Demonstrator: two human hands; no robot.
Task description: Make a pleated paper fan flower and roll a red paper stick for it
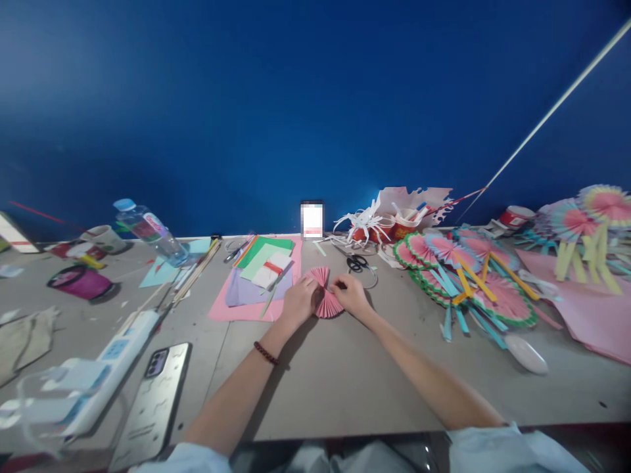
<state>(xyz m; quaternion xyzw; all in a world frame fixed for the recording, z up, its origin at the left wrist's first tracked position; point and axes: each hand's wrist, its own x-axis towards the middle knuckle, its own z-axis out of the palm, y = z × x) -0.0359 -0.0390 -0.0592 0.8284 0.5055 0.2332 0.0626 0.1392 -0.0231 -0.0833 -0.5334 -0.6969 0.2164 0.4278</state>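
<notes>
A pink pleated paper fan (pixel 327 306) is spread into a near-round rosette on the grey table, between my hands. My left hand (pixel 302 301), with a beaded bracelet at the wrist, has its fingers closed on the rosette's left side. On the opposite side, my right hand (pixel 351 293) pinches the paper near the middle. My fingers partly cover the rosette's centre. Close by on the left lies a stack of coloured paper (pixel 256 297). Black-handled scissors (pixel 357 263) rest just beyond my right hand.
Finished paper fans with ribbons (pixel 503 299) are heaped on the right, near pink sheets (pixel 591 315). A water bottle (pixel 156 230), a power strip (pixel 116 368) and a phone (pixel 152 401) occupy the left. White paper strips (pixel 369 220) and cups stand against the blue wall (pixel 276 118).
</notes>
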